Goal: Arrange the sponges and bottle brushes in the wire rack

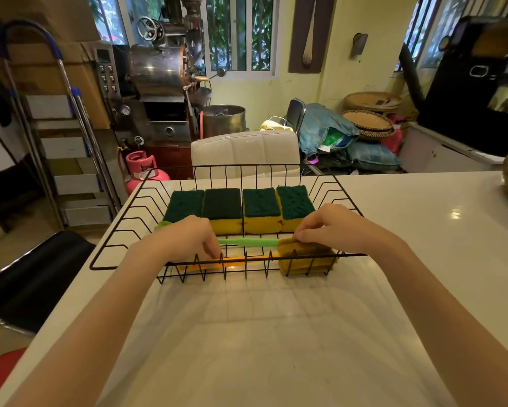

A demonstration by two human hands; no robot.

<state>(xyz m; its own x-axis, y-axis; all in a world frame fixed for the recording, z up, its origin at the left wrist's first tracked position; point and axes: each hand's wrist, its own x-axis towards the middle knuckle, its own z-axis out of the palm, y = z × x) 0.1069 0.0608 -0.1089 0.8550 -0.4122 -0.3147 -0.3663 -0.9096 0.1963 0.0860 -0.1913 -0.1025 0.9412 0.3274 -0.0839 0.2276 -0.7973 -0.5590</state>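
Black wire rack point(123, 227) sat on the counter point(408, 230). Four sponges point(238, 210) lined its far side, green up. Two brushes point(247, 242) lay along its near edge. Left hand point(185, 239) pinched the orange handle; right hand point(335, 227) gripped the sponge head.

A glossy white countertop point(394, 259) fills the foreground, catching small glints of light. Behind it stands a cream padded chair back point(245, 152). The pale yellow walls point(329, 69) hold white-framed windows point(238, 33) with green foliage outside. At the left, a steel drum machine point(158, 71) sits beside a control panel, with a pink gas cylinder point(141, 168) on the floor near a metal stepladder with blue grips point(56, 127). At the right lie blue sacks point(335, 130) and round woven trays point(370, 113), next to a black cabinet point(467, 98).
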